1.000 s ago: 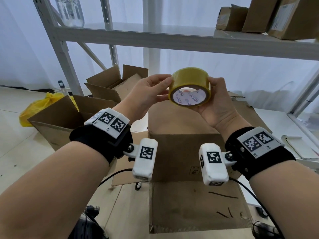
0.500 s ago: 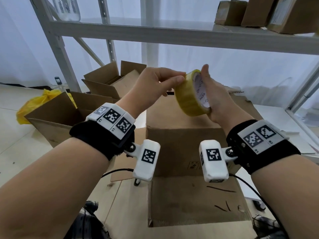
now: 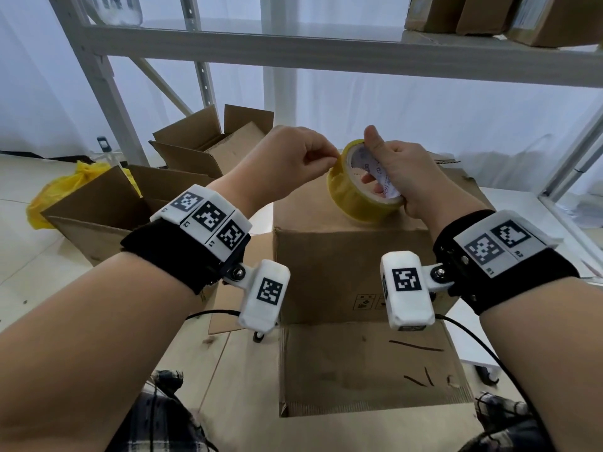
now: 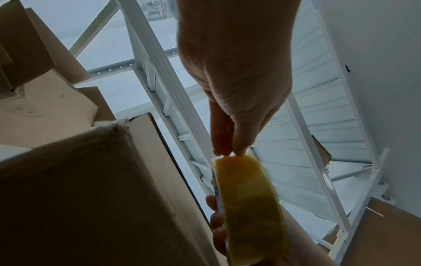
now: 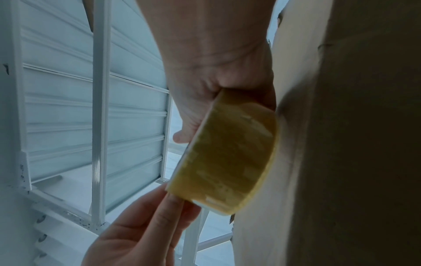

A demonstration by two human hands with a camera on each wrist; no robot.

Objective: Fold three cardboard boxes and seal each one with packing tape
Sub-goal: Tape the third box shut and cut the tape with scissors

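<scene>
A yellow roll of packing tape (image 3: pixel 355 194) is held just above the folded brown cardboard box (image 3: pixel 346 256) in front of me. My right hand (image 3: pixel 401 171) grips the roll, thumb up on its rim and fingers through the core. My left hand (image 3: pixel 293 158) pinches the roll's upper left edge with thumb and fingertips. In the left wrist view those fingertips (image 4: pixel 225 151) meet the tape (image 4: pixel 248 207) at its top. In the right wrist view the roll (image 5: pixel 227 158) is gripped from above, and the left hand (image 5: pixel 145 226) touches its far edge. The box's front flap (image 3: pixel 368 367) lies flat toward me.
Two open cardboard boxes (image 3: pixel 107 207) (image 3: pixel 215 141) stand at the left, with a yellow plastic bag (image 3: pixel 65 187) behind them. A white metal shelf (image 3: pixel 326 50) crosses overhead, carrying more boxes (image 3: pixel 509 14) at the right. Cables hang from both wrist cameras.
The roll has turned from facing me to edge-on and dropped closer to the box top. My left hand went from cupping its side to pinching its edge.
</scene>
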